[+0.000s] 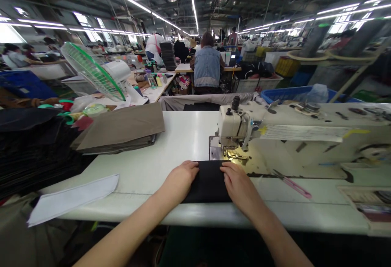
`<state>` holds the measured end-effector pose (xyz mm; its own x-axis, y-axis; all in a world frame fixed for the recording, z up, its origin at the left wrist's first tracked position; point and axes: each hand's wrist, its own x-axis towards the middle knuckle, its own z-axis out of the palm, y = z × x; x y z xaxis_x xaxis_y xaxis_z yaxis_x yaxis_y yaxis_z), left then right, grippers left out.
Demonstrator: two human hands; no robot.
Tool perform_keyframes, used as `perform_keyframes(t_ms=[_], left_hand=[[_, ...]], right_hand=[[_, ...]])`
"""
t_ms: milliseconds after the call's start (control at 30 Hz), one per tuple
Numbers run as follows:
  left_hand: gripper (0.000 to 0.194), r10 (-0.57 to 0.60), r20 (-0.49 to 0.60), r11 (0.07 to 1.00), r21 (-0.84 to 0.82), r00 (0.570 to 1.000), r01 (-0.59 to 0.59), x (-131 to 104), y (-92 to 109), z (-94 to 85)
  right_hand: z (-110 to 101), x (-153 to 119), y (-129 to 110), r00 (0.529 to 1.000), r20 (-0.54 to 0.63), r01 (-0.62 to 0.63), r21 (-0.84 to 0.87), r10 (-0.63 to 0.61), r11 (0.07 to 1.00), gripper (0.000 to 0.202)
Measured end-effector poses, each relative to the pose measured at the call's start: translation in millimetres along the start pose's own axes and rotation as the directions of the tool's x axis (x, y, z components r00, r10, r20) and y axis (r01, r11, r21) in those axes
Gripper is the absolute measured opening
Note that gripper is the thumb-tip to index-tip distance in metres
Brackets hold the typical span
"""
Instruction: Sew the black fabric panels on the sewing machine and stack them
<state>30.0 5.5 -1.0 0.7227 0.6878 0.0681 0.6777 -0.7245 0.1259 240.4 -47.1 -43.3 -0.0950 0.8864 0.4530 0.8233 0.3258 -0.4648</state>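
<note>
The fingertips of the left hand [185, 177] lay close together over the far left corner of a black piece [209, 183], and those of the right hand [236, 177] sat bunched at its far right corner; whether either thumb pinched from beneath or the fingers merely pressed down, one could not tell. Between them the piece lay flat on the near side of the sewing machine [235, 122], its far edge just beside the lit plate under the machine's head. It looked like fabric or something close to it, probably light, soft enough to bend yet firm enough to keep its straight edges, and unlikely to break. On the smooth worktop [189, 136] it would likely have slid easily and might have skewed if only one side was pushed, so the two far corners or the side edges seemed the best hold, with light, even pressure and fingertips kept short of the needle area. Outward from there, pink-handled snips [297, 187] lay on the near side of the sewing machine, to the right of its head. Well to the left of the machine lay a pale strip [73, 198], with a grey-brown stack [125, 126] farther back and a dark pile [27, 153] beyond both, farthest left.
</note>
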Motion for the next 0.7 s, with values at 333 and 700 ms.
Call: perform_keyframes(t_ms=[333,700], left_hand=[[0.062,-0.111,-0.153,0.987,0.099,0.982,0.127,-25.9,18.4,34.8],[0.063,0.142,0.048,0.986,-0.097,0.989,-0.137,33.6,24.6,12.6]], right_hand=[[-11.1,-42.0,5.6,0.999,-0.028,0.031,-0.151,-0.035,0.988,0.036],[-12.7,-21.9,22.0,0.998,0.003,0.069,-0.074,-0.069,0.995,0.039]])
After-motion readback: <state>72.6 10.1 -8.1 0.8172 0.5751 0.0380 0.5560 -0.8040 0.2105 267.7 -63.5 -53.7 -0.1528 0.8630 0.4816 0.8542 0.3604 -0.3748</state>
